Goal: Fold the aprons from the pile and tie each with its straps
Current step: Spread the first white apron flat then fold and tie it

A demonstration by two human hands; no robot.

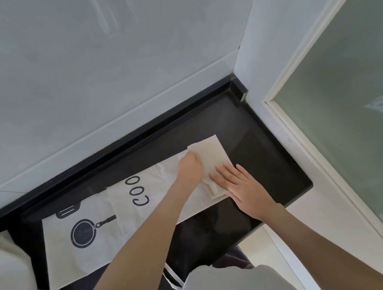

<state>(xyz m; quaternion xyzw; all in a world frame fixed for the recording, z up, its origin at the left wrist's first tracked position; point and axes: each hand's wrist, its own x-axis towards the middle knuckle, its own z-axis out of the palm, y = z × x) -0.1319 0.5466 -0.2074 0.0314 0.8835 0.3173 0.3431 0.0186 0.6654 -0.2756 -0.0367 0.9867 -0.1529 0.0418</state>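
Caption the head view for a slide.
Left hand grips, right hand presses the folded end of a printed apron on a black counter.

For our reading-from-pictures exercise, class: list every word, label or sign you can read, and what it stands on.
"COO": black letters on the cream apron; the rest of the word is out of sight.
Pale triangular mark on the glass door: too faint to read.
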